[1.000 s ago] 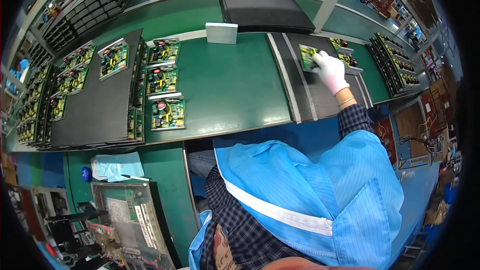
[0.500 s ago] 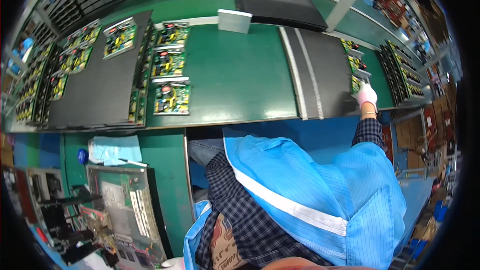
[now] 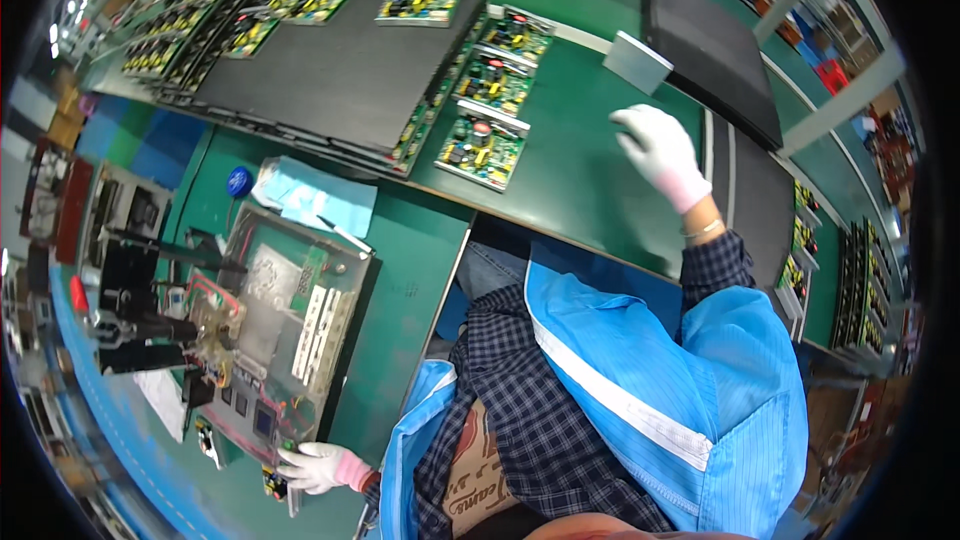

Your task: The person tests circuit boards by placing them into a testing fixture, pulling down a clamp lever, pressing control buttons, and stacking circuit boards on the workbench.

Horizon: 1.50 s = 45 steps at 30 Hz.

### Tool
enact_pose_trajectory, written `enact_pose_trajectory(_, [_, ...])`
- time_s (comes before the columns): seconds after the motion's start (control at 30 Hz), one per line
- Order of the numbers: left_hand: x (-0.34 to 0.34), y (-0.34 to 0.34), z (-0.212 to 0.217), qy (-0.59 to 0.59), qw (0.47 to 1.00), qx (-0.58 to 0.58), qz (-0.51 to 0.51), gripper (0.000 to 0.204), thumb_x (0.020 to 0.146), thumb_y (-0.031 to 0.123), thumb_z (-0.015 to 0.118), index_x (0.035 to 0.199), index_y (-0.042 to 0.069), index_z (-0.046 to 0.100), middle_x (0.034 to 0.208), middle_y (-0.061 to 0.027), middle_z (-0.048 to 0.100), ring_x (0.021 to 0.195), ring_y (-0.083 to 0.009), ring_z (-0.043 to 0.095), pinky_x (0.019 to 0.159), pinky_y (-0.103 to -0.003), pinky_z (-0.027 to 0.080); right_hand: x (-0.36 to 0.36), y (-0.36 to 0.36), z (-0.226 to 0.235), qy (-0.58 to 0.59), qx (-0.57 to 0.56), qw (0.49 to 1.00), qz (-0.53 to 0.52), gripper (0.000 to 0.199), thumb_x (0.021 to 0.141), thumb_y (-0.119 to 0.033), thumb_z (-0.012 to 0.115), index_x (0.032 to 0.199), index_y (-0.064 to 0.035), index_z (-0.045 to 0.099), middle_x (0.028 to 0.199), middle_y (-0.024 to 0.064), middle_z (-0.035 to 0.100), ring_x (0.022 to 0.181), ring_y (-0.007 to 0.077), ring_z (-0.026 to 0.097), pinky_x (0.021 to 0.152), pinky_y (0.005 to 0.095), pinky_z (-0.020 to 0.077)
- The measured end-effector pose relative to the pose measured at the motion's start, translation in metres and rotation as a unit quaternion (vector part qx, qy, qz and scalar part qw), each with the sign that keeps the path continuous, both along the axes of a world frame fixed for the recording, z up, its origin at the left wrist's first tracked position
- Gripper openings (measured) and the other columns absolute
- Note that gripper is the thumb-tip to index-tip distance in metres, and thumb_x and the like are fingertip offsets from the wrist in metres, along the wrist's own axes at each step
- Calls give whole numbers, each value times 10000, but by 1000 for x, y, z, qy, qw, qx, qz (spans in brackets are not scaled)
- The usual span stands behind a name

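Note:
My right hand (image 3: 664,156), in a white glove, hovers over the green bench with its fingers loosely curved and apart, holding nothing. Left of it, three circuit boards with metal heat sinks stand in a column; the nearest board (image 3: 484,148) lies by the bench edge. My left hand (image 3: 318,467), also gloved, is low on the left, beside the clear test fixture (image 3: 350,325). Its fingers close over a small circuit board (image 3: 273,483) with a metal plate, and the glove partly covers this board.
Black sheets (image 3: 340,70) with boards between them are stacked at the far left. A grey metal plate (image 3: 638,62) stands near a black slab (image 3: 710,60). More boards (image 3: 803,230) line the right. A blue cloth (image 3: 318,198), a pen (image 3: 343,234) and a blue round cap (image 3: 239,181) lie behind the fixture.
The view has turned left. My right hand has left the boards on the right and moved left over the bench, fingers empty. My left hand now shows fully, at a board beside the fixture.

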State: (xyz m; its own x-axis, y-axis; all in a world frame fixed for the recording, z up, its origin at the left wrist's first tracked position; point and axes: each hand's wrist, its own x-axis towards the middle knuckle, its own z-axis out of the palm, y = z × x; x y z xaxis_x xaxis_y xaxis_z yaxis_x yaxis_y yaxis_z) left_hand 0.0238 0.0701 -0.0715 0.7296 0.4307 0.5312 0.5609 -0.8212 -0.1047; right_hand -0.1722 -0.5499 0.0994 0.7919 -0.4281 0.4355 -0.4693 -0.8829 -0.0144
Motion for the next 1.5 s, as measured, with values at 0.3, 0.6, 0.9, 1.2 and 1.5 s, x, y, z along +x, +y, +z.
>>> enact_pose_trajectory(0.3, [-7,3,-4,-21,999,3,-30,486,976,455,318,1426,292,402,1522,-89,324,1356,-398,320,1038,-589,301,160,20,-19,76,-25,960,267,298,795,-138,583,1091,-108,614,1090,86,610,914,287,580,780,372,456])
enact_pose_trajectory(0.6, [-7,-10,9,1,999,-22,-33,497,960,422,379,1423,243,405,1523,-129,313,1368,-417,295,1047,-627,261,161,25,-9,166,-63,926,332,222,813,-165,566,1027,-105,566,1019,79,572,907,276,531,797,353,407])
enact_pose_trajectory(0.9, [-18,-53,67,-61,989,-58,-124,513,858,304,525,1333,112,504,1460,-178,403,1357,-410,317,1074,-626,224,183,140,39,125,75,872,467,325,679,-268,701,920,-86,583,829,83,573,738,281,542,714,360,432])
enact_pose_trajectory(1.2, [-32,-119,116,-179,787,-260,-530,288,722,169,613,988,73,664,1032,-89,657,917,-270,608,833,-376,457,265,304,-9,47,71,835,544,227,696,-282,665,749,-82,570,644,94,602,557,306,586,524,379,464])
enact_pose_trajectory(1.5, [-8,-132,121,-71,825,-239,-507,381,714,234,650,1062,81,641,1184,-104,591,1080,-289,546,896,-390,411,311,382,-26,150,116,857,479,256,747,-289,662,810,-53,586,656,127,607,579,326,583,584,393,480])
